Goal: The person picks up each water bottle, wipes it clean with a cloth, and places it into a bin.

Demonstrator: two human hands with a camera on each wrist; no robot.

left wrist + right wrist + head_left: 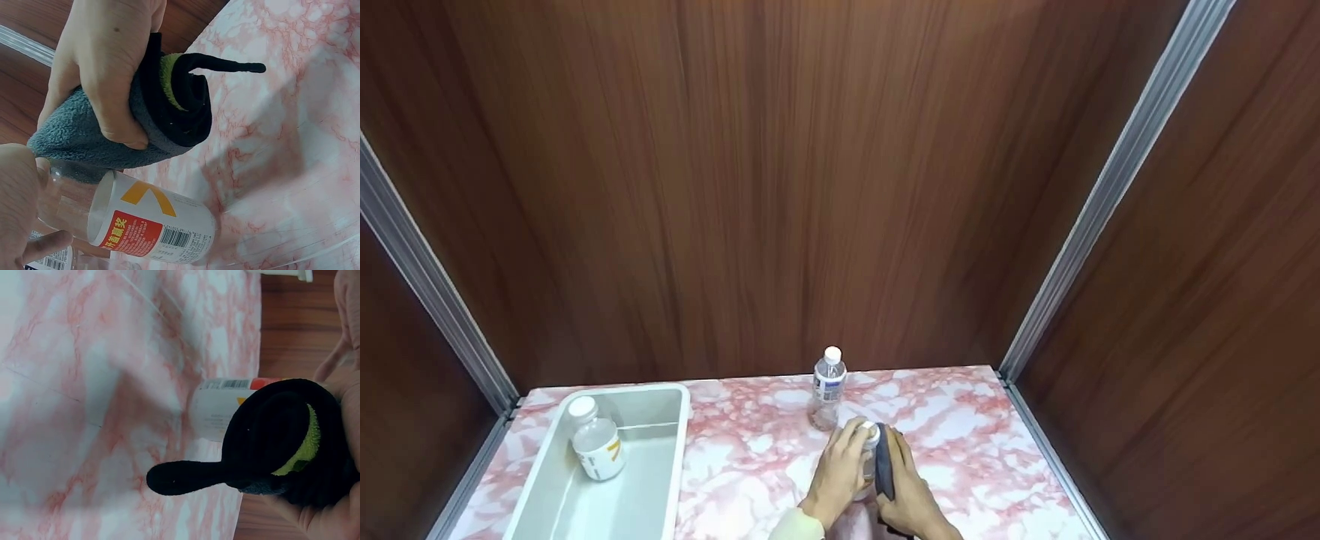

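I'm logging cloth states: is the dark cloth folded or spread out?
Folded: the left wrist view shows the dark cloth in curled layers, gripped by the right hand.

The right hand (334,520) grips a rolled black cloth (247,433) with a fuzzy yellow-green layer showing inside the roll. A narrow black strap (183,478) juts from the roll, away from the palm. Just beyond the cloth, partly hidden by it, is a white labelled container (214,410) with a barcode and a red patch. Past that, the left hand (350,320) shows in part. Pink-and-white marbled tabletop (50,382) spreads out ahead of the right hand; brown wood-grain panelling (292,332) lies beyond its edge.
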